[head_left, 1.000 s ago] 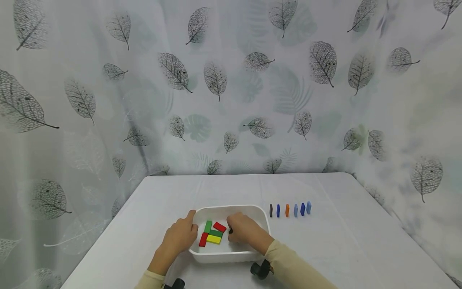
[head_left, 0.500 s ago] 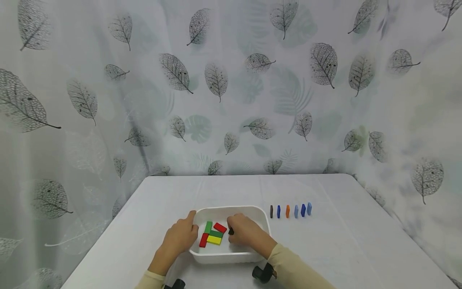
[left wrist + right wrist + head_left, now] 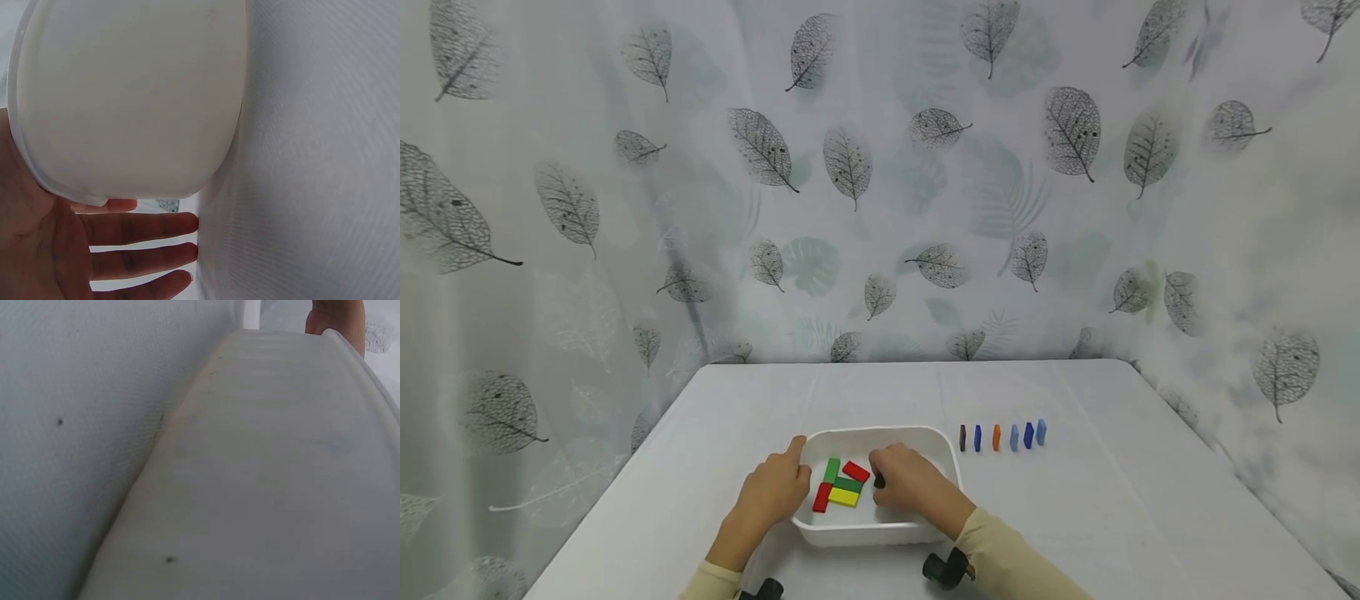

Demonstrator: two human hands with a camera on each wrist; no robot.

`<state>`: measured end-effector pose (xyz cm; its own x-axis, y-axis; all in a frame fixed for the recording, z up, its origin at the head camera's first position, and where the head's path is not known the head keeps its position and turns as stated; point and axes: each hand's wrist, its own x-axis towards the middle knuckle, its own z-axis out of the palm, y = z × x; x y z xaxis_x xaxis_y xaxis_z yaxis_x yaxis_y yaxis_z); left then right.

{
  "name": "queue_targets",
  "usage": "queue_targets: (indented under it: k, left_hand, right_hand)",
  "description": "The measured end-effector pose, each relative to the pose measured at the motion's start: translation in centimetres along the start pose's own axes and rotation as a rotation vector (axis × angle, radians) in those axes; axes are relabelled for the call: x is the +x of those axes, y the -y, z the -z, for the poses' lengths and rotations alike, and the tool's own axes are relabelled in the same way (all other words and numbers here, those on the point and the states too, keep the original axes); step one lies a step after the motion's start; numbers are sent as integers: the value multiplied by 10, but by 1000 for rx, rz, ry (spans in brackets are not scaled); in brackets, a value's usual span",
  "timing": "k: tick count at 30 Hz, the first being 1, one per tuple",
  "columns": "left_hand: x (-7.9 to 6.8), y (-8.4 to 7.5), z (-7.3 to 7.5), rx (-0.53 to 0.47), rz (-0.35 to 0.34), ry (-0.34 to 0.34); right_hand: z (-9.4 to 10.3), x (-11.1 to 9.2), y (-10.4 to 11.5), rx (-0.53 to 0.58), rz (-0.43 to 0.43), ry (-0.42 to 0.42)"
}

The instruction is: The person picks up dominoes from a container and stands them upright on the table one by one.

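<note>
A white plastic tub [image 3: 842,537] stands on the table. My left hand [image 3: 775,487] holds it by the left rim, thumb over the edge; in the left wrist view the other fingers [image 3: 140,229] extend straight beside the outer wall. Inside the tub, my right hand [image 3: 906,482] has curled fingers and grips a small black domino [image 3: 879,481], mostly hidden by the hand. Left of it on the tub's floor lie a green domino [image 3: 831,471], a yellow domino [image 3: 844,497], a dark green domino [image 3: 848,484] and two red dominoes, one nearer the hand [image 3: 855,472].
Behind and right of the tub, several dominoes stand upright in a spaced row, from a brown one [image 3: 963,438] past an orange one [image 3: 997,437] to a light blue one [image 3: 1041,432]. A leaf-patterned curtain [image 3: 880,208] surrounds the white table [image 3: 1112,500].
The right wrist has shifted very slightly between the first frame and now. Otherwise both hands, the tub and the dominoes stay in place.
</note>
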<state>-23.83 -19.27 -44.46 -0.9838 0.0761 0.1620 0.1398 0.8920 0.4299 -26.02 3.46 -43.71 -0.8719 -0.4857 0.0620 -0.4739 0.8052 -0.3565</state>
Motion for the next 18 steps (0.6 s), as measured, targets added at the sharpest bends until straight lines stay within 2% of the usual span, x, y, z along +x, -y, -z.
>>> queue_targets:
  k: [10, 18]
  left_hand:
    - [0, -2, 0, -5, -7, 3]
    - [-1, -2, 2, 11, -1, 7]
  right_hand:
    - [7, -3, 0, -20, -8, -23]
    - [29, -13, -5, 121, 113, -133]
